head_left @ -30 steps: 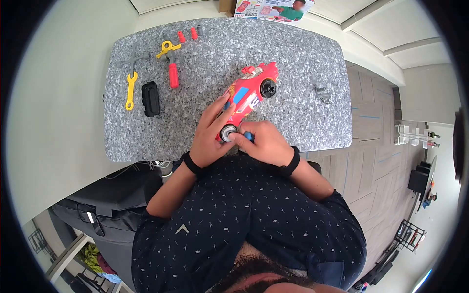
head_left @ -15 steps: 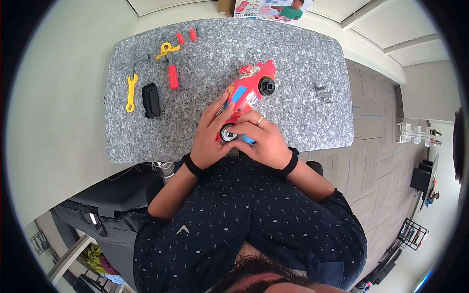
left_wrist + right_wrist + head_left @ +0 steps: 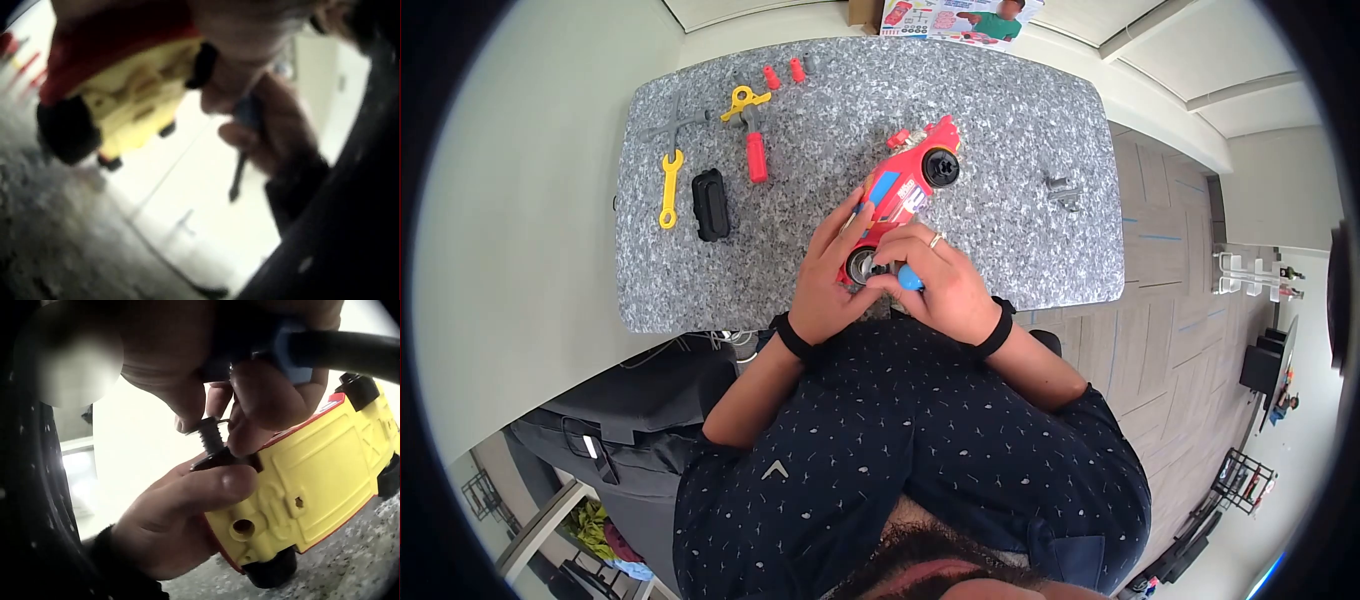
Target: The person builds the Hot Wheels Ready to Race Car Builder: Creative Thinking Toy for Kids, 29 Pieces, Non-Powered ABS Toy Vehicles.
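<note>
My left hand (image 3: 823, 285) grips the red toy race car (image 3: 897, 195) near one wheel (image 3: 861, 266), its fingers along the side. In the right wrist view the car's yellow underside (image 3: 312, 481) shows. My right hand (image 3: 948, 285) pinches a black threaded screw (image 3: 211, 436) between thumb and fingertip at that wheel; part of the thread is exposed. The same hand keeps a screwdriver with a blue handle (image 3: 911, 278) tucked in its fingers, its dark shaft (image 3: 237, 175) pointing away from the wheel. The left wrist view is blurred.
On the left of the speckled table (image 3: 1020, 130) lie a yellow wrench (image 3: 670, 190), a black part (image 3: 710, 205), a red-handled hammer (image 3: 756, 155), a grey cross wrench (image 3: 673, 128) and a yellow part (image 3: 745, 101). Small grey parts (image 3: 1062, 194) lie right; a printed box (image 3: 960, 20) stands behind.
My right thumb and fingers have shifted from the wheel's face to pinch the black screw, which now shows between them. The car's far end has swung slightly to the left.
</note>
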Demonstrator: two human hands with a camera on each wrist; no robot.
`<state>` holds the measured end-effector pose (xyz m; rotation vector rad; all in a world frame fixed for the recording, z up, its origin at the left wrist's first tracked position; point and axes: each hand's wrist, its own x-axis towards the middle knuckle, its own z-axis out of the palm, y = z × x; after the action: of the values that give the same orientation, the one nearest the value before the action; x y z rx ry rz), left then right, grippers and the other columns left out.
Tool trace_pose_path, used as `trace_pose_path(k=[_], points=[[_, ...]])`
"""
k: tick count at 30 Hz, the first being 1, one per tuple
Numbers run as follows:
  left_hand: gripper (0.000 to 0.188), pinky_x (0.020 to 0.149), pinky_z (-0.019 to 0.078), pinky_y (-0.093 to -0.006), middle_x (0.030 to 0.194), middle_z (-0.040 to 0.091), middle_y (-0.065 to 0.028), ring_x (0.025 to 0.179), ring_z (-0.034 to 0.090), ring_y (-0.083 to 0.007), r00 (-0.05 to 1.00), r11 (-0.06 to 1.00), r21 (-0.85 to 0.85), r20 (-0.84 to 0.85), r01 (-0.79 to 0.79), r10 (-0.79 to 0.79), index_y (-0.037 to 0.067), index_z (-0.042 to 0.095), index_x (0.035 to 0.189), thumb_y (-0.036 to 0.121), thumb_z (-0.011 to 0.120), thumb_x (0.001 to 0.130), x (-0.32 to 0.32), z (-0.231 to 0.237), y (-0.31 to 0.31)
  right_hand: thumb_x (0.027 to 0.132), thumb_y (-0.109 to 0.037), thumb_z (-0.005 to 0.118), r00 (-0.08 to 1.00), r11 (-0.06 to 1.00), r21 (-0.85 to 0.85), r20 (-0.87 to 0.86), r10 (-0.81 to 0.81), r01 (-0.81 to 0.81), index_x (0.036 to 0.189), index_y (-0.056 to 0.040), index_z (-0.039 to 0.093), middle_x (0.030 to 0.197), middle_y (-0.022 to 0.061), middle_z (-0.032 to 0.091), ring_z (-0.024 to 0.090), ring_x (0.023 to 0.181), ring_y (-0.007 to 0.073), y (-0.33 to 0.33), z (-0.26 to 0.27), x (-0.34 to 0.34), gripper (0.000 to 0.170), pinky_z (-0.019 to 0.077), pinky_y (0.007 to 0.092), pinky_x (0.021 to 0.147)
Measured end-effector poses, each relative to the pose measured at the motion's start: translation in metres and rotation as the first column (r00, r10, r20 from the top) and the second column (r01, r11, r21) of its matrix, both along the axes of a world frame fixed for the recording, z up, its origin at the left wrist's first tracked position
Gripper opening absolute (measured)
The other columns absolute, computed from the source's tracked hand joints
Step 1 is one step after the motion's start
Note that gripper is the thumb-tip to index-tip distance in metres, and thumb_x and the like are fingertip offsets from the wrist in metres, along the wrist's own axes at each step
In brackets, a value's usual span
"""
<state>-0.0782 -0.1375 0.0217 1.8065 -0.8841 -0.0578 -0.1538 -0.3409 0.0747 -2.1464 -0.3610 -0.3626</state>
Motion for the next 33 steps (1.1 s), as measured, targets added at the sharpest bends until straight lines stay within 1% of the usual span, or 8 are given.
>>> trace_pose_path(k=[4,10,14,19,25,28,29,33], points=[[0.094,0.129,0.0454,-0.0509,0.177,0.048,-0.0243,0.159,0.053,-0.0442,1.0,1.0,-0.004,0.003,-0.018,0.018,0.006,0.049,0.173,0.018,0.09,0.089,0.002,0.003,0.001,0.095,-0.008,0.09,0.972,0.949,0.307,-0.234,0.009,0.065,0.126,-0.0052,0.073,0.119,0.0097,0.075,0.077,0.097,0.0268,0.0,0.004,-0.005,0.036,0.0611,0.0393,0.084],[0.095,0.125,0.0484,-0.0462,0.17,0.055,-0.0253,0.154,0.06,-0.0369,0.984,0.995,-0.079,-0.173,-0.067,0.052,0.003,0.044,0.174,0.011,0.091,0.092,0.007,-0.009,0.007,0.097,0.006,0.082,0.98,0.928,0.369,-0.199,0.015,0.061,0.129,-0.0011,0.077,0.128,0.0113,0.073,0.071,0.116,0.0197,-0.025,-0.001,-0.002,0.034,0.0571,0.0336,0.1],[0.095,0.123,0.0503,-0.043,0.165,0.059,-0.0225,0.15,0.062,-0.0283,0.957,0.99,-0.137,-0.289,-0.032,-0.009,0.001,0.04,0.176,0.003,0.089,0.094,0.01,0.0,0.009,0.096,0.005,0.081,0.955,0.911,0.392,-0.295,-0.006,0.127,0.127,-0.0022,0.078,0.126,0.0103,0.073,0.07,0.114,0.0194,-0.032,-0.024,-0.003,0.032,0.0561,0.0342,0.099],[0.095,0.124,0.0497,-0.0414,0.166,0.057,-0.0215,0.149,0.061,-0.0262,0.899,0.979,-0.191,-0.438,-0.064,-0.027,-0.001,0.037,0.176,-0.001,0.086,0.095,0.006,-0.022,0.008,0.094,0.004,0.081,0.942,0.885,0.435,-0.335,-0.012,0.166,0.122,-0.0041,0.08,0.12,0.0083,0.075,0.069,0.107,0.0205,-0.028,-0.034,-0.004,0.029,0.0549,0.0361,0.095],[0.092,0.123,0.0516,-0.0405,0.171,0.053,-0.0198,0.151,0.06,-0.0256,0.912,0.984,-0.166,-0.41,-0.063,-0.011,-0.001,0.036,0.177,-0.005,0.082,0.097,0.005,-0.023,0.007,0.091,0.005,0.081,0.954,0.949,0.218,-0.246,-0.172,0.227,0.115,-0.0059,0.082,0.115,0.0122,0.076,0.074,0.107,0.0316,-0.049,-0.038,-0.004,0.026,0.0572,0.0413,0.094],[0.09,0.123,0.0522,-0.0406,0.171,0.053,-0.0186,0.152,0.059,-0.0251,0.928,0.985,-0.167,-0.372,-0.051,-0.015,-0.002,0.038,0.176,-0.006,0.081,0.097,0.006,-0.019,0.007,0.09,0.002,0.084,0.91,0.935,-0.138,-0.221,-0.352,0.328,0.113,-0.0068,0.081,0.114,0.0151,0.077,0.075,0.106,0.0375,-0.072,-0.042,-0.005,0.025,0.0595,0.0443,0.091],[0.089,0.123,0.052,-0.0407,0.171,0.053,-0.0186,0.152,0.059,-0.0252,0.936,0.985,-0.167,-0.353,-0.05,-0.013,-0.002,0.039,0.175,-0.005,0.081,0.097,0.006,-0.017,0.008,0.089,0.001,0.085,0.895,0.919,-0.156,-0.215,-0.39,0.363,0.113,-0.0068,0.081,0.114,0.0154,0.076,0.075,0.106,0.0385,-0.081,-0.047,-0.005,0.025,0.0598,0.0451,0.091],[0.081,0.127,0.0472,-0.0439,0.171,0.056,-0.0213,0.153,0.06,-0.0314,0.995,0.996,-0.056,-0.079,-0.07,0.066,-0.003,0.046,0.171,-0.007,0.075,0.095,0.015,-0.016,0.013,0.088,-0.002,0.088,0.835,0.852,-0.249,-0.203,-0.512,0.461,0.111,-0.0066,0.081,0.11,0.0151,0.075,0.074,0.103,0.0396,-0.111,-0.059,-0.002,0.025,0.0605,0.0468,0.087]])
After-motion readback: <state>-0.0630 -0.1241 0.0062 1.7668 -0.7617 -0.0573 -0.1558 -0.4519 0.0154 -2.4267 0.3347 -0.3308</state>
